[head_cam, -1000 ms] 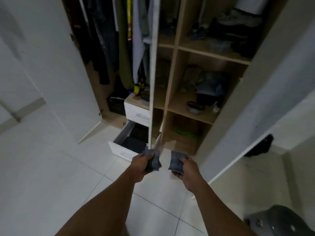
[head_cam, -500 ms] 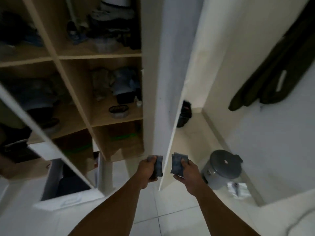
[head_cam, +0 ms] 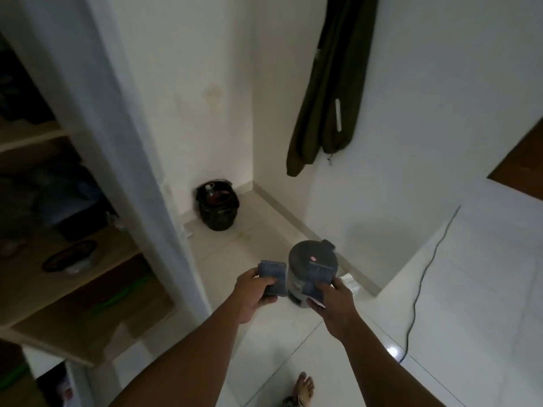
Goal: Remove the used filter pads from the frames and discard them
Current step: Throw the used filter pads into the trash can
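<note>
My left hand [head_cam: 254,292] grips a blue-grey filter pad [head_cam: 273,277], thumb across its lower face. My right hand [head_cam: 333,301] holds a second blue-grey filter pad [head_cam: 316,277] at about the same height, a hand's width to the right. Both pads hang in the air above the floor. Right behind the right pad stands a small grey pedal bin [head_cam: 311,258] with its lid closed, close to the wall corner. The right pad hides part of the bin's front.
A white wardrobe door [head_cam: 123,160] stands open at left, with wooden shelves [head_cam: 73,277] behind it. A black lined waste basket [head_cam: 217,205] sits in the far corner. Dark green cloth [head_cam: 329,92] hangs on the wall. A black cable [head_cam: 426,277] runs over the tiles at right. My foot [head_cam: 302,389] shows below.
The view has swung right, away from the wardrobe and toward the corner. The grey bin has come from the right side to just behind my hands. Both hands still hold their pads.
</note>
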Demonstrator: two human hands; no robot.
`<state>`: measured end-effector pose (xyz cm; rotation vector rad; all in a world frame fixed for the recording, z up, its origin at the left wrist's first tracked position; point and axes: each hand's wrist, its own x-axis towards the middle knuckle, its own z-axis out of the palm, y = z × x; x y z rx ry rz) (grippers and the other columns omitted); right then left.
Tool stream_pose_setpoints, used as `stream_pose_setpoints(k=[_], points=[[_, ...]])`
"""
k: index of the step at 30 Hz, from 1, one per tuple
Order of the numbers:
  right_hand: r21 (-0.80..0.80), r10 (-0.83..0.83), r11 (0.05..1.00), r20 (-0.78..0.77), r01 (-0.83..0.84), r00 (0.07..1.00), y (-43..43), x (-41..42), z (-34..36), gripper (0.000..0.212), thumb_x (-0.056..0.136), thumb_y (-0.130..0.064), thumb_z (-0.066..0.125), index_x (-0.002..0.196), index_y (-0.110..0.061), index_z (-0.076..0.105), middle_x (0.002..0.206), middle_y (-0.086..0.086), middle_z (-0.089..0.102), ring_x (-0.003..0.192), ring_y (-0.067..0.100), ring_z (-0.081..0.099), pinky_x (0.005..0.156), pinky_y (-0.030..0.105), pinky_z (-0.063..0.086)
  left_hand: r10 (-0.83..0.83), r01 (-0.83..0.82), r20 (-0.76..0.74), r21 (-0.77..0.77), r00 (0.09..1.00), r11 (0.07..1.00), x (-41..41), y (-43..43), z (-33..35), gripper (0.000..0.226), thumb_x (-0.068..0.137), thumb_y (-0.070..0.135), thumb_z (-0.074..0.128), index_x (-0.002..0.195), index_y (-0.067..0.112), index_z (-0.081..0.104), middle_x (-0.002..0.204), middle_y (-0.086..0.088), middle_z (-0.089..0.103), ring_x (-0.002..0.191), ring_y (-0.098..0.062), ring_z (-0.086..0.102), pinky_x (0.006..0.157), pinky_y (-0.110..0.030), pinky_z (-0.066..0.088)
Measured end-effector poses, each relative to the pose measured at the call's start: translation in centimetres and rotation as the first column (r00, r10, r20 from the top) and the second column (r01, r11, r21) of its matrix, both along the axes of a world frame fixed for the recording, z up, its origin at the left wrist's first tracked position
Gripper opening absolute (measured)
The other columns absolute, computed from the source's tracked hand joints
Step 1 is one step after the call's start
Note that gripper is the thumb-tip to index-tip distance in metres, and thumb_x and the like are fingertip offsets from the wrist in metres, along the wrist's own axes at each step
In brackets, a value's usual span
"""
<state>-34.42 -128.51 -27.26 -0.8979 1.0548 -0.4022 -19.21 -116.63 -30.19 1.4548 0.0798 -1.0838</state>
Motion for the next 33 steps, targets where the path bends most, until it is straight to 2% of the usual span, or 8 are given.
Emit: stream_pose_setpoints(k=[3,8,13,20,22,25,29,33], points=[[0.024,-0.064,0.998,0.005,0.064,0.998,-4.3,0.4,-1.0,0.033,0.096,0.002,0.052,0.127,-0.011,0.056,0.117,0.016,0.066,0.099,0.03,0.067,0.073,0.038,0.058,-0.065,0.064,0.024,0.033,0.998,0.997,2.1,-5.0,-0.8,0.043,0.088,0.011,0.071,0.128,0.013,0.058,0.113,-0.013,0.068,0.099,-0.028,0.068,0.064,-0.033,0.056],[0.086,-0.128,0.988,-0.027,0.13,0.991,-11.5,2.7,-3.4,0.031,0.094,-0.004,0.058,0.125,-0.01,0.058,0.121,0.015,0.065,0.11,0.032,0.063,0.079,0.041,0.057,-0.049,0.048,0.009,0.069,0.999,0.996,4.9,-12.7,-1.2,0.031,0.088,0.01,0.071,0.118,0.012,0.062,0.099,-0.012,0.069,0.088,-0.026,0.065,0.07,-0.035,0.052],[0.117,-0.11,0.987,-0.042,0.115,0.993,-17.7,5.0,-3.9,0.029,0.095,-0.003,0.056,0.124,-0.008,0.057,0.12,0.016,0.062,0.112,0.034,0.062,0.089,0.048,0.056,-0.036,0.039,-0.05,0.061,0.998,0.997,6.6,-18.6,-1.8,0.034,0.089,0.006,0.065,0.122,0.013,0.059,0.11,-0.016,0.067,0.098,-0.03,0.065,0.074,-0.037,0.052],[0.087,-0.091,0.992,-0.018,0.092,0.996,-23.9,6.3,-3.7,0.035,0.09,-0.001,0.061,0.124,-0.009,0.059,0.114,0.017,0.068,0.104,0.033,0.067,0.091,0.047,0.056,-0.045,0.046,-0.04,0.023,0.998,0.999,7.3,-24.4,-2.0,0.036,0.087,0.003,0.067,0.122,0.012,0.062,0.112,-0.017,0.069,0.101,-0.029,0.065,0.072,-0.037,0.054],[0.088,-0.087,0.992,0.012,0.086,0.996,-24.7,6.6,-3.1,0.032,0.093,0.001,0.057,0.123,-0.008,0.058,0.111,0.017,0.068,0.1,0.031,0.068,0.087,0.044,0.058,-0.036,0.036,-0.013,0.026,0.999,0.999,7.8,-25.8,-2.0,0.036,0.086,0.005,0.068,0.12,0.013,0.065,0.107,-0.018,0.071,0.093,-0.028,0.064,0.068,-0.036,0.053],[0.084,-0.088,0.993,0.031,0.085,0.996,-25.7,6.7,-2.5,0.03,0.095,0.002,0.054,0.122,-0.011,0.056,0.108,0.016,0.067,0.093,0.029,0.068,0.073,0.038,0.059,-0.048,0.047,0.013,0.032,0.999,0.998,8.2,-27.5,-1.4,0.03,0.088,0.006,0.066,0.117,0.014,0.065,0.108,-0.02,0.071,0.088,-0.029,0.062,0.064,-0.035,0.051],[-0.058,-0.029,0.998,-0.042,0.027,0.999,-27.0,6.3,-3.0,0.05,0.078,-0.01,0.075,0.124,-0.015,0.057,0.121,0.014,0.063,0.108,0.029,0.064,0.088,0.047,0.057,-0.04,0.038,0.045,0.038,0.998,0.999,8.8,-29.0,-0.9,0.031,0.089,0.007,0.065,0.119,0.015,0.064,0.108,-0.019,0.07,0.086,-0.03,0.064,0.062,-0.034,0.05],[0.012,-0.118,0.993,-0.025,0.118,0.993,-28.6,6.2,-3.1,0.033,0.092,-0.004,0.061,0.122,-0.015,0.058,0.116,0.012,0.065,0.109,0.03,0.062,0.078,0.041,0.058,-0.048,0.046,0.056,0.033,0.997,0.998,9.4,-30.4,-0.8,0.036,0.089,0.008,0.065,0.124,0.014,0.063,0.108,-0.018,0.07,0.083,-0.028,0.066,0.059,-0.032,0.049]])
